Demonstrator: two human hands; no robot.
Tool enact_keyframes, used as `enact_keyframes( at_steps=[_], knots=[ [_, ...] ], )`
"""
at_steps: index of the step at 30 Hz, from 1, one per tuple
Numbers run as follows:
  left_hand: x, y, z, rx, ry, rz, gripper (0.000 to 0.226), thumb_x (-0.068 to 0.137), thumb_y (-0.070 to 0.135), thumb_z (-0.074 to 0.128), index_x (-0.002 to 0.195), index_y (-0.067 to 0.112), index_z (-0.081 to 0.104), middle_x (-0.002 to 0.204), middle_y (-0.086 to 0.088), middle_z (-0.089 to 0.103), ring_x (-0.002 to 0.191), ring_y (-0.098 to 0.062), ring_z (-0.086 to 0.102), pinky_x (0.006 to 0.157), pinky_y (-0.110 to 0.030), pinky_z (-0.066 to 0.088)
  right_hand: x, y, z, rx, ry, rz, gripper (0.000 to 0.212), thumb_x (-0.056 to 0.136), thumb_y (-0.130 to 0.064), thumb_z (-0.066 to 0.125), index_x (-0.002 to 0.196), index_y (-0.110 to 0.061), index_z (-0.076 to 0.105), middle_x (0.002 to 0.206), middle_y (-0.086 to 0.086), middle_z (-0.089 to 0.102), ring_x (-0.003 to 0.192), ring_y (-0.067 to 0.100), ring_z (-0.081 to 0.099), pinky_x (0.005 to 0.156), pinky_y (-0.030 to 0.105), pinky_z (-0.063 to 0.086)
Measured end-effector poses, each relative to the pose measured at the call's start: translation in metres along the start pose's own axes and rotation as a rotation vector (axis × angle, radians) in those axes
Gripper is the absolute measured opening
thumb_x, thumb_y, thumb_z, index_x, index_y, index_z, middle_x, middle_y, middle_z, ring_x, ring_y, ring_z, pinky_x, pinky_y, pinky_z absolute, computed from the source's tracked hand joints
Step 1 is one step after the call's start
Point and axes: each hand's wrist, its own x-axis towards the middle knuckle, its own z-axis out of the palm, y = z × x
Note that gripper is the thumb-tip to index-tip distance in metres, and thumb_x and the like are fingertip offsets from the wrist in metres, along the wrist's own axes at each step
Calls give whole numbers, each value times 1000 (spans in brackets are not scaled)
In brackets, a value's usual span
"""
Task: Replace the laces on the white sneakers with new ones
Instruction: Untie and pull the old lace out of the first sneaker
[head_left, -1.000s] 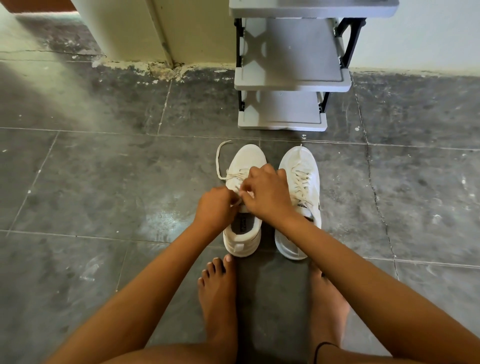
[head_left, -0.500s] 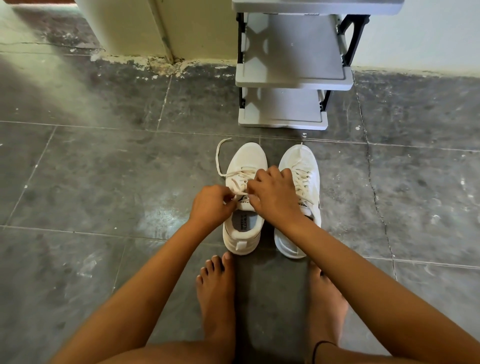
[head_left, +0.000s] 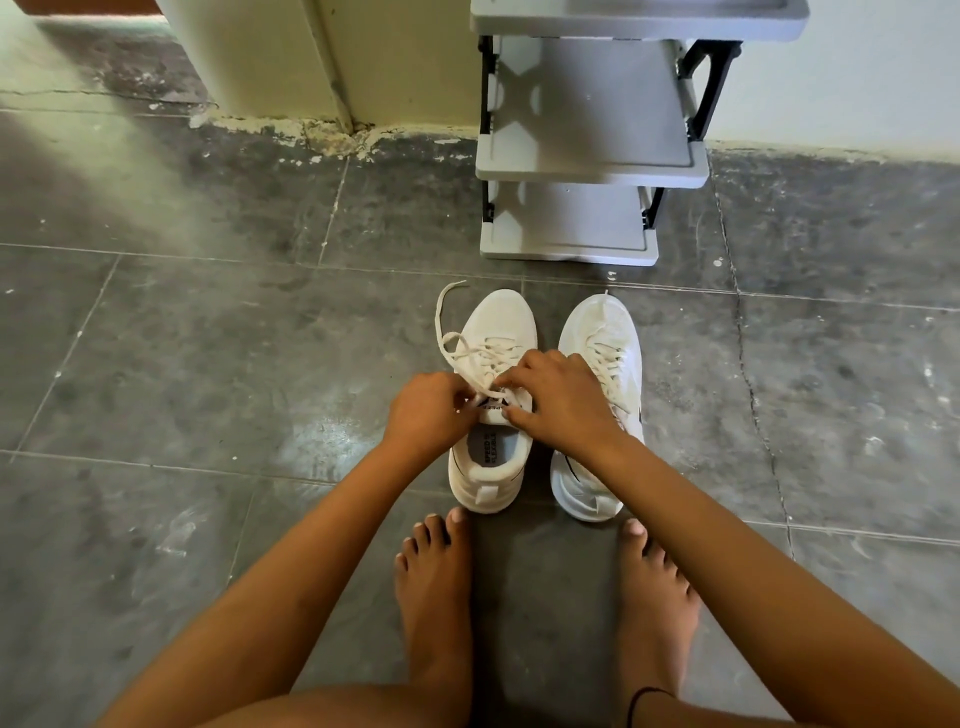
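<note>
Meeting over the left-side sneaker (head_left: 501, 322), toe pointing away from the person, the left hand (head_left: 431, 415) pinches its loose lace (head_left: 491, 354) and the right hand (head_left: 561, 405) pinches the tongue (head_left: 496, 409); the lace tail trails leftward.

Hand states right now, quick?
Left hand: pinching the lace.
Right hand: pinching the tongue of that sneaker, maybe lace too.

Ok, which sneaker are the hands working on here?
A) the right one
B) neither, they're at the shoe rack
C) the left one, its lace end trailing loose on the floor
C: the left hand and right hand both pinch the lace at the tongue of the left sneaker, while the right sneaker is fully laced.
</note>
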Motion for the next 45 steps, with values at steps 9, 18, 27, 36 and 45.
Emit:
enact_keyframes(
  at_steps=[9,18,27,36,45],
  knots=[
    [2,-1,3,43,-8,74,27,86,32,63,108,16,68,99,-9,67,88,-26,62,72,-34,51,5,-11,-13,495,167,-13,14,84,-20,69,92,-10,74,98,3,63,94,11,55,84,27,38],
    [4,-3,0,-6,-35,49,28,83,33,68,105,16,69,99,-6,68,88,-23,62,74,-33,51,6,-2,-9,148,34,33,36,85,-39,63,118,-26,63,115,-2,56,109,18,49,88,31,34],
    [3,-3,3,-24,-20,29,26,86,33,65,104,15,71,100,-7,70,87,-23,63,75,-34,53,2,-10,3,65,210,-110,18,86,-22,63,97,-11,73,100,6,63,94,24,56,79,35,41],
    [1,3,5,87,-5,42,28,86,41,62,99,18,71,94,-5,68,83,-24,61,64,-28,45,-1,-10,-8,556,188,62,16,85,-21,67,98,-12,70,101,2,59,95,15,54,76,22,41],
    [1,-1,6,28,44,69,26,83,36,66,101,17,70,99,-7,66,87,-24,61,70,-32,49,-8,-12,5,41,217,-92,20,90,-19,59,101,-6,70,101,11,60,91,26,55,72,36,48]
  ],
)
